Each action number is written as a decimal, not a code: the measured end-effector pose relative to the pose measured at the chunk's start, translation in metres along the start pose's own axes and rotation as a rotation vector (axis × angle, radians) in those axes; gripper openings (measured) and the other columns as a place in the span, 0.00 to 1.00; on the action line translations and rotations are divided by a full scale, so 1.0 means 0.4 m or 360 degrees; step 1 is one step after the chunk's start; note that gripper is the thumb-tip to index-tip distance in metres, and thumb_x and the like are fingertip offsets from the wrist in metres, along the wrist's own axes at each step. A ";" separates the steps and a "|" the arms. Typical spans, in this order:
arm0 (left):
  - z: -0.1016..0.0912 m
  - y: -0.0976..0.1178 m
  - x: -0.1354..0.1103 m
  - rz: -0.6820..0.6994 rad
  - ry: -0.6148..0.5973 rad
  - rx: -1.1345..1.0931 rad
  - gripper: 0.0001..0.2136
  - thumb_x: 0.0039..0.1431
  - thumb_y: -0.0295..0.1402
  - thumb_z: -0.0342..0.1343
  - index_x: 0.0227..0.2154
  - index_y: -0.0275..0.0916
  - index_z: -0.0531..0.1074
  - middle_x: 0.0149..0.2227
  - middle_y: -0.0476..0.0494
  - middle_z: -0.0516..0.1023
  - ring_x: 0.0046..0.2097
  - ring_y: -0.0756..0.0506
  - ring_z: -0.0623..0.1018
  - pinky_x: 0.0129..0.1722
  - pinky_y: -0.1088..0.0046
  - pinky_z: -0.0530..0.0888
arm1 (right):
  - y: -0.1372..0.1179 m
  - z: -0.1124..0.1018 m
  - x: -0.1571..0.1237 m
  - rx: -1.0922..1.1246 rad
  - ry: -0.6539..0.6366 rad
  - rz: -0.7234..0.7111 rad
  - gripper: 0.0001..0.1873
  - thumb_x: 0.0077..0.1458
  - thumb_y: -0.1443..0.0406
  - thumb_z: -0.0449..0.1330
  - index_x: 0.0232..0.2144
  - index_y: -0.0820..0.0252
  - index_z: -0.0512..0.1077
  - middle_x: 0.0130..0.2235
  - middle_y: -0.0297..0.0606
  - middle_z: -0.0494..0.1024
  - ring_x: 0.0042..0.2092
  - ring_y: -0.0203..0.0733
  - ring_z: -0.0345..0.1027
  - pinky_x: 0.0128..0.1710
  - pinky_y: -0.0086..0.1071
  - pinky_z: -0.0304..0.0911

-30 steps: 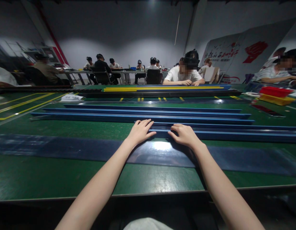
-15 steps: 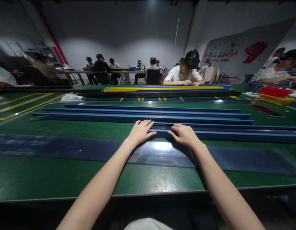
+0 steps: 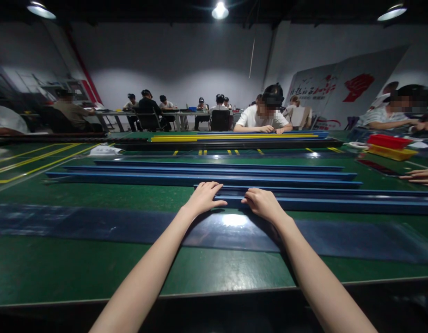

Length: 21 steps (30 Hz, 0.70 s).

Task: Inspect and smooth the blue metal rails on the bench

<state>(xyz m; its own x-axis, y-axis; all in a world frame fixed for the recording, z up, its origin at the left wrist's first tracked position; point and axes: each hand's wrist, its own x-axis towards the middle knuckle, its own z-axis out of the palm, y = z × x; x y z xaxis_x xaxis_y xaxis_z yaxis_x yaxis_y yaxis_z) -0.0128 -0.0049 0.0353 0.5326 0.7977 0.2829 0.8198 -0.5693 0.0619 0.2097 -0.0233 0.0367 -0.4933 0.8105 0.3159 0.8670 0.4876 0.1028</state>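
Note:
A long blue channel-shaped strip [image 3: 339, 203] lies across the green table and runs out past the right edge of view. My left hand [image 3: 204, 198] grips its left end, fingers over the top and thumb along the near side. A short way to the right, my right hand [image 3: 264, 203] is closed on the near edge of the same strip, its fingers curled and their tips partly hidden. Between the hands, a short stretch of the channel shows. Just beyond lie several similar blue strips [image 3: 207, 178], parallel to it.
A clear plastic sheet [image 3: 124, 227] lies along the near table [image 3: 96, 273]. Yellow strips [image 3: 235, 137] and black ones lie farther back. A red tray [image 3: 389, 141] sits on a yellow tray [image 3: 392, 152] at right. Another person's hand [image 3: 420, 176] rests at the right edge; co-workers sit beyond.
The view has tilted up, so everything sits lower in the picture. My right hand's fingers are more tightly curled. Another person's hand has come in at the right edge.

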 end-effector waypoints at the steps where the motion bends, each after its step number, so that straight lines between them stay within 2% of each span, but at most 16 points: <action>1: 0.001 0.003 0.002 0.0007 -0.0002 -0.0010 0.28 0.54 0.49 0.51 0.54 0.37 0.61 0.55 0.40 0.66 0.54 0.42 0.65 0.53 0.67 0.60 | -0.001 0.001 0.001 -0.0008 0.0010 -0.0005 0.16 0.59 0.61 0.48 0.27 0.60 0.71 0.31 0.39 0.74 0.34 0.37 0.67 0.28 0.28 0.49; 9: 0.014 0.006 0.014 -0.0001 0.0017 0.0036 0.30 0.52 0.49 0.53 0.55 0.36 0.61 0.52 0.38 0.67 0.53 0.40 0.66 0.52 0.66 0.61 | -0.022 0.019 0.014 -0.0040 0.0089 -0.0029 0.16 0.59 0.60 0.49 0.27 0.61 0.71 0.31 0.39 0.74 0.34 0.36 0.66 0.27 0.28 0.48; 15: 0.005 -0.006 0.013 -0.0004 -0.0035 -0.0007 0.30 0.53 0.47 0.53 0.55 0.35 0.60 0.52 0.36 0.67 0.52 0.40 0.67 0.52 0.65 0.62 | -0.019 0.021 0.018 -0.0022 0.0123 -0.0044 0.15 0.58 0.58 0.51 0.27 0.59 0.71 0.30 0.37 0.73 0.33 0.37 0.66 0.27 0.29 0.49; 18: -0.004 -0.015 0.008 -0.0026 -0.0043 -0.0027 0.30 0.51 0.47 0.55 0.55 0.36 0.62 0.52 0.37 0.67 0.51 0.40 0.68 0.52 0.66 0.64 | -0.009 0.013 0.017 0.0028 0.0194 -0.0046 0.15 0.55 0.54 0.53 0.30 0.59 0.71 0.33 0.38 0.74 0.36 0.39 0.65 0.30 0.29 0.52; 21: -0.016 -0.035 -0.004 -0.0083 -0.0063 -0.0031 0.30 0.50 0.46 0.56 0.54 0.37 0.62 0.51 0.38 0.67 0.51 0.39 0.69 0.51 0.65 0.65 | 0.005 0.008 0.013 0.0078 0.0281 -0.0078 0.19 0.54 0.52 0.52 0.37 0.60 0.71 0.39 0.42 0.74 0.41 0.43 0.64 0.36 0.31 0.55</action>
<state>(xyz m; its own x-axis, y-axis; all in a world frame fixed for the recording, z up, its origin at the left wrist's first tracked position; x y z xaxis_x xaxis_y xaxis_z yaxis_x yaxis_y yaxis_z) -0.0265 0.0006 0.0403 0.4976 0.8333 0.2409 0.8425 -0.5304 0.0944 0.2087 -0.0169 0.0356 -0.5113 0.7177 0.4728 0.8354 0.5441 0.0776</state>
